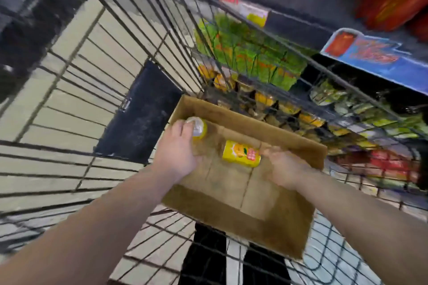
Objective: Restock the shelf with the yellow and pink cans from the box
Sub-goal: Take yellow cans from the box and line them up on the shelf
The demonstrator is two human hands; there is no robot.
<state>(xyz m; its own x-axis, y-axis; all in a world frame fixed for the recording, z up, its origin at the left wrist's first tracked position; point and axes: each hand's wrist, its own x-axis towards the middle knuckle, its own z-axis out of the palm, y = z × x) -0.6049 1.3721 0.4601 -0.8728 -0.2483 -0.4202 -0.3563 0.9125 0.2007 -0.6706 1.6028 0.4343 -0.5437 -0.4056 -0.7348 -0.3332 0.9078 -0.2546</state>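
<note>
The left hand (178, 149) curls round a yellow can (198, 129) at the cardboard box's (234, 229) upper-left corner. The right hand (283, 165) reaches a second yellow can (240, 154) lying mid-box — its grip too blurred to tell. Lying sideways, that can could roll from a loose pinch.

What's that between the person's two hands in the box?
In the head view, a yellow can lies on its side on the box floor between them. The left hand grips a second can; the right hand is beside the lying one.
</note>
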